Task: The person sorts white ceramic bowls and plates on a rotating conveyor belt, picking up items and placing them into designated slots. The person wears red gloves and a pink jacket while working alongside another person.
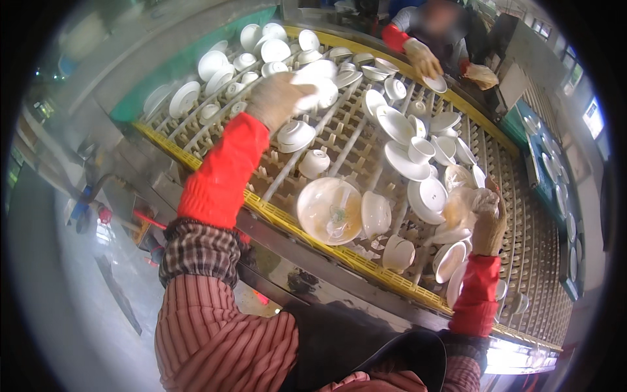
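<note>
Here's the left hand [271,101], gloved and stretched out over the far side of the pegged belt [529,222], its fingers closed, it seems, on blurred white dishes [320,70]; the palm is turned down, probably because that suits taking them from above. And over at the near right, the right hand [490,219], gloved too, is up against a glossy brownish thing [460,206] among the crowded plates; blur hides the fingertips, so I can't tell whether it grips or only touches. Look at the far left: plates [185,99] lean on edge, likely propped by the pegs, which would hold them tilted and apart. Contrast the middle right, where a cup [421,150] sits against overlapping plates, a looser pile with little room for each to stand on its own. Near the yellow rail [379,264], a big bowl [326,210] faces up with liquid and a green scrap inside, touching a smaller bowl [376,214] tipped on its side, perhaps wedged there by its neighbour. Across the belt, a co-worker's gloved hand [424,60] reaches to 1 plate [435,84] by the far edge, within easy reach from that side.
</note>
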`<action>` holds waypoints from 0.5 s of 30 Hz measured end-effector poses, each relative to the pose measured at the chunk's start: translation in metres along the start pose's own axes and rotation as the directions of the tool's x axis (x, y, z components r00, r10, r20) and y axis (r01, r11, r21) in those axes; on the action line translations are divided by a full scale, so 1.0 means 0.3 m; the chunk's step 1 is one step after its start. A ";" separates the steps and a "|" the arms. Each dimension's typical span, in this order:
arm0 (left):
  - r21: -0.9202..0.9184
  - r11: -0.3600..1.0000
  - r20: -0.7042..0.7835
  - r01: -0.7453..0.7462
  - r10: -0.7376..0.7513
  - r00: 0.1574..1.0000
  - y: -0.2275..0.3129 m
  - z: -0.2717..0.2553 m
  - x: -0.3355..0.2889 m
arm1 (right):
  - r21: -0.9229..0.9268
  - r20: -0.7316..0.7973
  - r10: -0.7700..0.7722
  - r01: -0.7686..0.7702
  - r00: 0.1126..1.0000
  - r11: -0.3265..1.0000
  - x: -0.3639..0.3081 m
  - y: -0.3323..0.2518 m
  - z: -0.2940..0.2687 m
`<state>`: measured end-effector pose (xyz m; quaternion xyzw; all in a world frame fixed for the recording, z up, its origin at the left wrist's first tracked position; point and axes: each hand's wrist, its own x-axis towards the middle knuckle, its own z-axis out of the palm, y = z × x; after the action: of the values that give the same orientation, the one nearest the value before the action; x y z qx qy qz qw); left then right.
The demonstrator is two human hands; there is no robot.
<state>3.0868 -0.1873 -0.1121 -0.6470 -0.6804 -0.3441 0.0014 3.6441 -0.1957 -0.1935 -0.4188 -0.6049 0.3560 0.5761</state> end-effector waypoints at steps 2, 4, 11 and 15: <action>0.029 0.955 0.019 0.294 -0.295 0.955 -0.121 -0.042 0.076 | -0.306 -0.019 0.018 -0.023 1.000 0.952 0.013 -0.032 -0.109; 0.236 0.934 0.117 0.267 -0.300 0.947 -0.276 0.011 0.096 | 0.059 -0.310 0.098 -0.084 0.946 0.995 0.006 -0.081 -0.177; 0.416 0.842 0.051 0.343 -0.399 0.916 -0.230 0.065 0.044 | -0.858 -0.240 -0.112 -0.157 0.964 0.489 -0.168 -0.116 -0.539; 0.514 0.812 0.055 -0.277 0.291 0.955 0.001 0.163 -0.102 | -0.665 -0.383 -0.065 -0.225 0.922 0.712 -0.204 0.039 -0.624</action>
<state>3.1137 -0.1912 -0.1629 -0.7123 -0.6432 -0.1533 0.2352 3.8306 -0.2568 -0.2133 -0.6914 -0.5518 0.0390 0.4647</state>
